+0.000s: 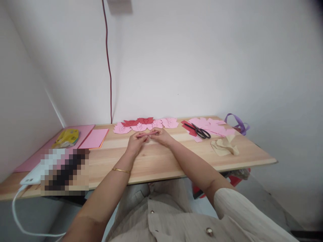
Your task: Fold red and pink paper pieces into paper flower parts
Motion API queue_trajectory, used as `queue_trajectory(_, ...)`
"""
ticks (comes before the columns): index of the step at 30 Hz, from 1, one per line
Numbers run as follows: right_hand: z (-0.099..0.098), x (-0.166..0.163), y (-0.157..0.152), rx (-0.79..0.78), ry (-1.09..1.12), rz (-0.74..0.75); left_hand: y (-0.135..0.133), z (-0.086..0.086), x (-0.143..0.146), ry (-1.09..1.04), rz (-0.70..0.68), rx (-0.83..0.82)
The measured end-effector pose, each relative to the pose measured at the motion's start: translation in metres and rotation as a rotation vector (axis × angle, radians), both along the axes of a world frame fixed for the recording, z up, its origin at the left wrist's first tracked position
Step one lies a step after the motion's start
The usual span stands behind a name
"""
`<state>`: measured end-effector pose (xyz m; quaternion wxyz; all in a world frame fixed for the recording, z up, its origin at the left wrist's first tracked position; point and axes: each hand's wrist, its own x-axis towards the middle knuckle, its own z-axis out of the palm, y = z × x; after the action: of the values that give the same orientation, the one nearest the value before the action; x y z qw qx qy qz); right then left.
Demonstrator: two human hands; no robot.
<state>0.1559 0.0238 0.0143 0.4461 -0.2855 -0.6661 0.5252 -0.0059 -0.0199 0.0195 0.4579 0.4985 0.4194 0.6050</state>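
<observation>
a small folded pinkish paper is held just above the tabletop, near its middle. the left hand has its fingers nearly closed, pinching the folded paper's left end; the right hand pinches its right end the same way. the fingers hide much of its shape. a gold bangle circles the left wrist.

just beyond the folded paper lies a row of cut paper shapes, pink ones with red ones among them. to its right, black-handled scissors rest on red and pink paper pieces, with a crumpled tan piece nearer the person and a purple ribbon farther right. well to its left are pink sheets, a yellow packet and a white device with a cable, partly blurred out.
</observation>
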Motion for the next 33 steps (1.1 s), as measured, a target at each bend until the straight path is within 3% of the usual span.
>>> queue_trajectory(13, 0.013, 0.002, -0.006, 0.061, -0.041, -0.068, 0.004, -0.004, -0.006, -0.071, 0.030, -0.041)
queue_trajectory(19, 0.006, 0.003, 0.002, 0.000, 0.005, -0.094, 0.002, 0.001, -0.003, -0.225, -0.029, -0.054)
queue_trajectory(26, 0.000, 0.005, 0.008, -0.042, -0.004, -0.042, 0.003, 0.001, -0.007, -0.309, 0.014, -0.095)
queue_trajectory(33, 0.002, 0.005, 0.008, -0.040, 0.057, -0.103, 0.006, -0.001, -0.011, -0.366, 0.037, -0.108)
